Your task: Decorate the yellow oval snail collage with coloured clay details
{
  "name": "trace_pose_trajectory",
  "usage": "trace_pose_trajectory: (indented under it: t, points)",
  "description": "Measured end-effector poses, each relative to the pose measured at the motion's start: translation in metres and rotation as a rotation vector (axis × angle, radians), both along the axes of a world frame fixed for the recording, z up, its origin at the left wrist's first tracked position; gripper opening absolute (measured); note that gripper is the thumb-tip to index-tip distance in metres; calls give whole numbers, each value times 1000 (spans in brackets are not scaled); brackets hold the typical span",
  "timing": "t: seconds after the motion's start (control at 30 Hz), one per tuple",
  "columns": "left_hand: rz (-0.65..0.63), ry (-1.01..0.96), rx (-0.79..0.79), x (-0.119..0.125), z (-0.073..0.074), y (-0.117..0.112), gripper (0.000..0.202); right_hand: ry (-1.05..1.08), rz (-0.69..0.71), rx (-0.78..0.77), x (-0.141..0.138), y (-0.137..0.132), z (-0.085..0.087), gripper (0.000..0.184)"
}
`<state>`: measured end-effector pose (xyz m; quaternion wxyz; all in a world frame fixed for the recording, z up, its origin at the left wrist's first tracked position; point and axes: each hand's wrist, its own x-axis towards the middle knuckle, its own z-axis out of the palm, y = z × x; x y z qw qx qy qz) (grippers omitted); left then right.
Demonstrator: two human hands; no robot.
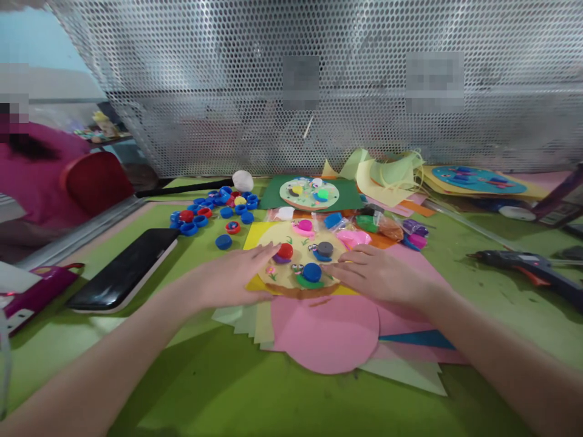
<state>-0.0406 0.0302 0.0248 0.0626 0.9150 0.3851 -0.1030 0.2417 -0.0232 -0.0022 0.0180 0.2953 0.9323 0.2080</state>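
A round cream paper craft (pixel 303 255) on a yellow sheet (pixel 252 237) lies in front of me. Snail figures made of bottle caps and clay sit on it: a red cap (pixel 285 250), a grey cap (pixel 325 249), a blue cap (pixel 312 272) on green clay and a pink one (pixel 304 226). My left hand (pixel 230 273) rests flat at the craft's left edge, fingertips beside the red cap. On the right edge lies my right hand (pixel 380 273), fingers stretched out near the blue and grey caps. Neither hand grips anything.
A pink paper circle (pixel 328 337) and sheets lie under the craft. Bottle caps (pixel 200 218), a phone (pixel 127 267) and a white ball-tipped black rod (pixel 243 181) are left. Bagged clay (pixel 367 223) and another craft (pixel 310 193) lie behind; a glue gun (pixel 528 267) is right.
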Motion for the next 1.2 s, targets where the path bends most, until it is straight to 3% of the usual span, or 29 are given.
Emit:
trace_pose_trajectory:
  t: [0.17, 0.3, 0.4, 0.93, 1.07, 1.2]
  points:
    - [-25, 12, 67, 3, 2, -2, 70, 21, -11, 26, -2, -1, 3, 48]
    - [-35, 68, 141, 6, 5, -3, 65, 181, -64, 0, -3, -3, 6, 34]
    - [-66, 90, 147, 6, 6, -2, 63, 244, -74, -54, -4, -5, 8, 34]
    - [-172, -30, 255, 5, -1, 1, 53, 199, -278, 35, -11, -10, 14, 35]
    - [-254, -127, 360, 9, -4, -2, 54, 210, -312, 40, -13, -12, 18, 33]
    - [-258, -208, 435, 14, -8, -6, 52, 198, -346, 20, -15, -13, 19, 33]
